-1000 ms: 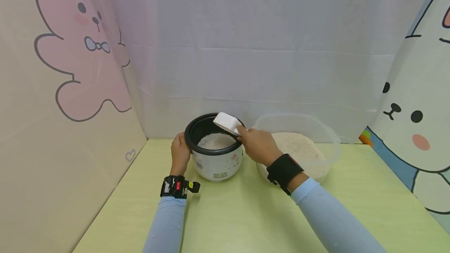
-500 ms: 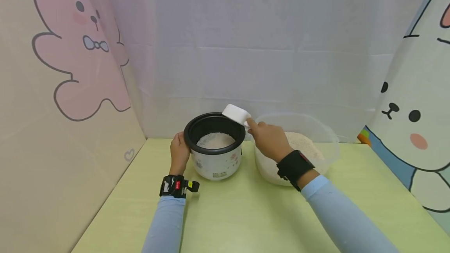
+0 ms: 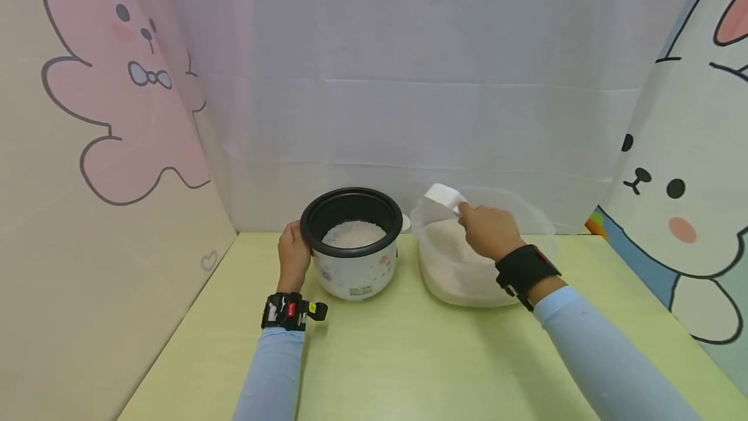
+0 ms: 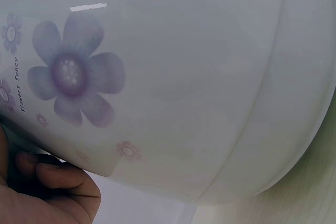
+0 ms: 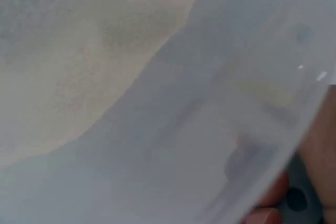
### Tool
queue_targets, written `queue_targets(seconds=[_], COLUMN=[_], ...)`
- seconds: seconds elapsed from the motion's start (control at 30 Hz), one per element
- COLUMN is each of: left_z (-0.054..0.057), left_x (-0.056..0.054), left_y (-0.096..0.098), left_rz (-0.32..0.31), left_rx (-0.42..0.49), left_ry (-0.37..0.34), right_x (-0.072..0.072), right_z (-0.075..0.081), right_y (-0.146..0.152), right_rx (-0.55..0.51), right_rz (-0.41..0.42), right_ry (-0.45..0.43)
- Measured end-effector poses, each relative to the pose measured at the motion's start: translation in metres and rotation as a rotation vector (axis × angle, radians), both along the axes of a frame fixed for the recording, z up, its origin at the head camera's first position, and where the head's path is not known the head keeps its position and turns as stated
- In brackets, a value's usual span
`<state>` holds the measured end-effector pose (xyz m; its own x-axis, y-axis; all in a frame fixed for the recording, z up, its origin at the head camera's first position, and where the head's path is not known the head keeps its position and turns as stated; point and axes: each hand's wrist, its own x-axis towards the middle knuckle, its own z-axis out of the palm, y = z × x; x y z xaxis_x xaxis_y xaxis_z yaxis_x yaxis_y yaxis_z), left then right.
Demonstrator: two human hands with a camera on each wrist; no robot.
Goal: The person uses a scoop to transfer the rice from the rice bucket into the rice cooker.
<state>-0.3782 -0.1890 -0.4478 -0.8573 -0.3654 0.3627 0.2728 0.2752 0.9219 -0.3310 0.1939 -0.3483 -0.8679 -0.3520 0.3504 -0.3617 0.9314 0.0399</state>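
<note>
A white rice cooker (image 3: 358, 278) with flower prints and a black rim stands on the table, with white rice (image 3: 354, 234) inside. My left hand (image 3: 293, 255) grips its left side just under the rim; the left wrist view shows curled fingers (image 4: 68, 179) against the cooker's flowered wall. To the right, a clear plastic tub (image 3: 461, 288) holds a heap of rice (image 3: 450, 239). Above this tub, my right hand (image 3: 492, 231) holds a white scoop (image 3: 445, 197) by its handle, the cup tilted over the left part of the rim.
The pale green table (image 3: 397, 356) carries both containers near its back edge. A white cloth (image 3: 374, 83) hangs behind them. Cartoon-printed panels (image 3: 123, 135) stand at the left and right. A small white part (image 3: 406, 223) shows between cooker and tub.
My right hand has moved right with the scoop, from over the cooker to over the tub. My left hand keeps its grip on the cooker. The view has shifted slightly.
</note>
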Motion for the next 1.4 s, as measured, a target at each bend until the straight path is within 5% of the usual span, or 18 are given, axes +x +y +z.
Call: queue_targets(seconds=[0.4,0.83,1.17,1.4], left_z=[0.0,0.0,-0.004,-0.006], left_x=[0.0,0.003,0.001,0.003], left_y=[-0.002,0.0,-0.001,0.0], left_rz=[-0.008,-0.017,-0.012,-0.018], left_rx=[-0.01,-0.002,0.004,0.006], left_ry=[-0.006,-0.016,-0.021,-0.027], right_x=[-0.01,-0.009,-0.012,-0.011], right_z=[-0.01,-0.019,-0.018,-0.018], right_y=[0.045,0.068,0.071,0.069], right_rx=[0.194,0.247,0.191,0.129], right_rz=[-0.097,-0.163,-0.196,-0.192], right_ry=[-0.095,-0.25,-0.323,-0.538])
